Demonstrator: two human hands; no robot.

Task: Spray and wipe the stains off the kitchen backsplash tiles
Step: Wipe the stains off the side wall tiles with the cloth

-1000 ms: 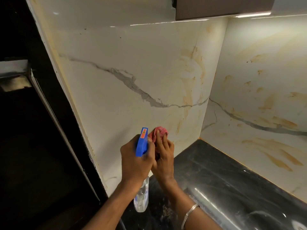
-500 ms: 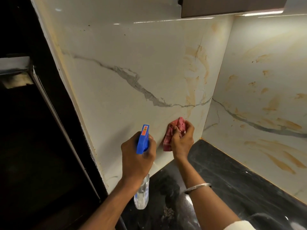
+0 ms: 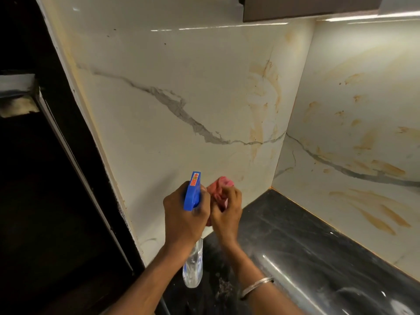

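Observation:
My left hand (image 3: pixel 185 214) grips a clear spray bottle (image 3: pixel 193 267) by its blue trigger head (image 3: pixel 192 192), nozzle pointing at the white marble backsplash tiles (image 3: pixel 181 71). Right beside it, my right hand (image 3: pixel 227 212) holds a bunched pink cloth (image 3: pixel 221 185) against the low part of the left tile wall. Orange-brown stains (image 3: pixel 264 103) streak the left wall near the corner. More of these stains (image 3: pixel 375 214) cover the right wall.
A black stone countertop (image 3: pixel 295 242) runs along the right wall into the corner, with some crumbs near my wrists. A dark cabinet (image 3: pixel 306 7) hangs above. A dark opening with a pale frame edge (image 3: pixel 75 160) lies to the left.
My right hand with the pink cloth swept right along the wall, then came back left beside the spray bottle. My left hand stayed put.

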